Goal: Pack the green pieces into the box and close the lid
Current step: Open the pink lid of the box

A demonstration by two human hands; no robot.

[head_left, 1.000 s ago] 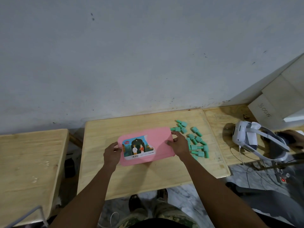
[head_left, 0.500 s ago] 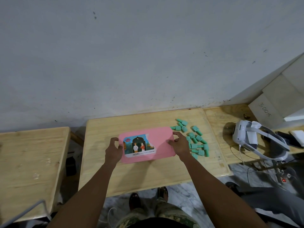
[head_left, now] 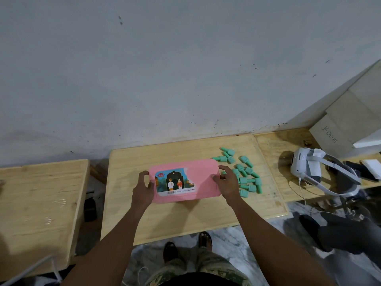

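Observation:
A pink box (head_left: 203, 178) with a picture label on its shut lid sits in the middle of the wooden table (head_left: 185, 219). My left hand (head_left: 142, 188) grips the box's left end, thumb on top. At the right end, my right hand (head_left: 226, 183) holds the box with fingers curled over the edge. Several green pieces (head_left: 244, 174) lie loose on the table just right of the box, some partly hidden behind my right hand.
A white headset (head_left: 321, 172) with a cable rests on a second table at the right, beside cardboard boxes (head_left: 340, 129). Another wooden table (head_left: 39, 207) stands at the left. A grey wall rises behind. My feet show below the table's front edge.
Both hands have shifted their grip on the box's ends, and the box has moved slightly toward the wall. The green pieces have stayed in place.

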